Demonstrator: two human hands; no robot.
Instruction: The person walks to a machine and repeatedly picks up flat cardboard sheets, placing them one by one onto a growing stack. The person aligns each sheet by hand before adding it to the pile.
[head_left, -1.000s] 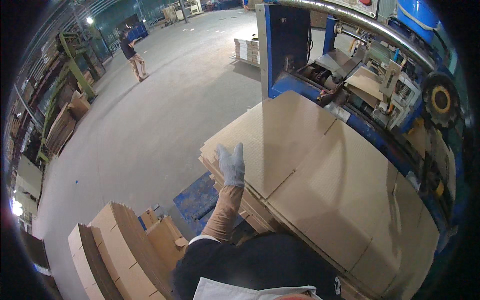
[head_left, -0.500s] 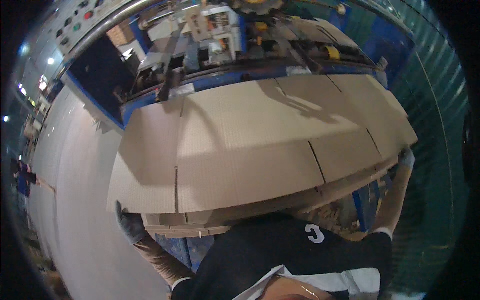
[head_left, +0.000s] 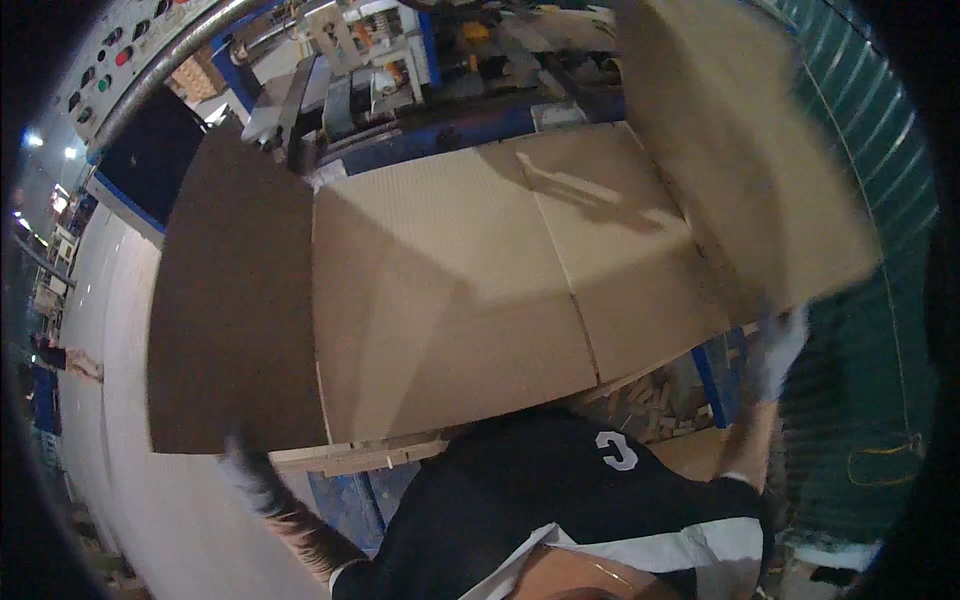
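Note:
A wide brown cardboard sheet (head_left: 440,290) with crease and slot lines spans the space before me. Its left panel (head_left: 235,300) is dark with shadow and bends at a crease; the right panel (head_left: 745,150) tilts steeply up, blurred. At the lower edge of the left panel, my gloved left hand (head_left: 255,480) is closed on the sheet, the thumb over its edge. My gloved right hand (head_left: 782,350) is at the lower edge of the raised right panel; motion smears its fingers. More cardboard sheets (head_left: 370,458) lie stacked underneath.
Beyond the sheet stands a machine with a blue frame (head_left: 450,135) and metal arms. A control panel (head_left: 120,55) with buttons and a metal rail are at upper left. Corrugated green wall (head_left: 850,400) bounds the right. Cardboard scraps (head_left: 655,405) lie below; a person (head_left: 65,358) is far left.
Both end panels of the sheet have bent up from nearly flat, the right one steeply. My right hand has moved inward and slightly down; my left hand has shifted slightly down.

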